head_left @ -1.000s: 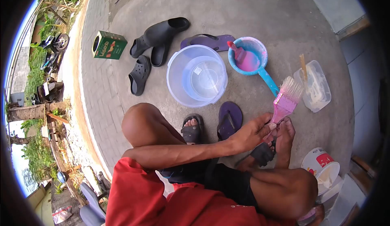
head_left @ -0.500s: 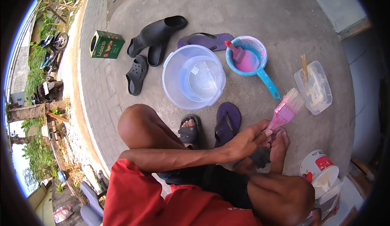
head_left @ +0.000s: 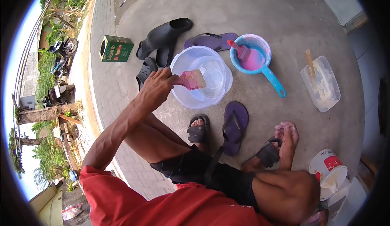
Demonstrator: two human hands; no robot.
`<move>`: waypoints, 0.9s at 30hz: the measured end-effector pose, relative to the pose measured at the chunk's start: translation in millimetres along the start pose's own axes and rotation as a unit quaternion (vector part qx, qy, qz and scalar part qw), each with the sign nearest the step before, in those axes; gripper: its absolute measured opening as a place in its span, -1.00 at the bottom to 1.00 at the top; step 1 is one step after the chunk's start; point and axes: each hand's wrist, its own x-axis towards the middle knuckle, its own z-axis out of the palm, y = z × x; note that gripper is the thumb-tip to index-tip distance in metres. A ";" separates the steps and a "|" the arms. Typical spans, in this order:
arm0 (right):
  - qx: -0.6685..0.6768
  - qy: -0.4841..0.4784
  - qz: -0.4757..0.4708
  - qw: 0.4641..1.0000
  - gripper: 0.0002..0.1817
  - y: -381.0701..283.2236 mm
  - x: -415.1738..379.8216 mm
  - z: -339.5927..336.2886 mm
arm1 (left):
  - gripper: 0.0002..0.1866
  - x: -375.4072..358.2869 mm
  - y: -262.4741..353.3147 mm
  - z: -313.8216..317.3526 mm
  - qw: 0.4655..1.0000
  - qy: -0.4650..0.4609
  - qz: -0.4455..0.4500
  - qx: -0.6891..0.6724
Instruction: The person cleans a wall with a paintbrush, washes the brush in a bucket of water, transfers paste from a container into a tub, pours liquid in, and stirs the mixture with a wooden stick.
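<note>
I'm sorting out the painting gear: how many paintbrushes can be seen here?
2. One pink brush is in the left hand over the clear tub; another brush rests in the blue scoop. Others may be hidden.

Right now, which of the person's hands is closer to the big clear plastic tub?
The left. The left hand is at the rim of the big clear plastic tub, holding a pink paintbrush over it. The right hand rests well away, down by the sandalled foot.
</note>
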 end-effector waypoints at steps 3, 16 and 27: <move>-0.065 -0.010 -0.011 0.998 -0.81 -9.9 -9.4 3.5 | -0.56 25.1 -21.4 49.6 0.998 -0.043 0.044 -0.004; -0.029 0.046 -0.021 0.998 -0.81 2.2 -42.2 -23.0 | -0.68 44.1 46.4 -91.4 0.968 0.104 -0.044 -0.225; 0.019 0.186 0.109 0.976 -0.71 10.8 -189.1 -91.3 | -0.72 49.3 284.8 42.3 0.892 -0.201 0.340 -0.221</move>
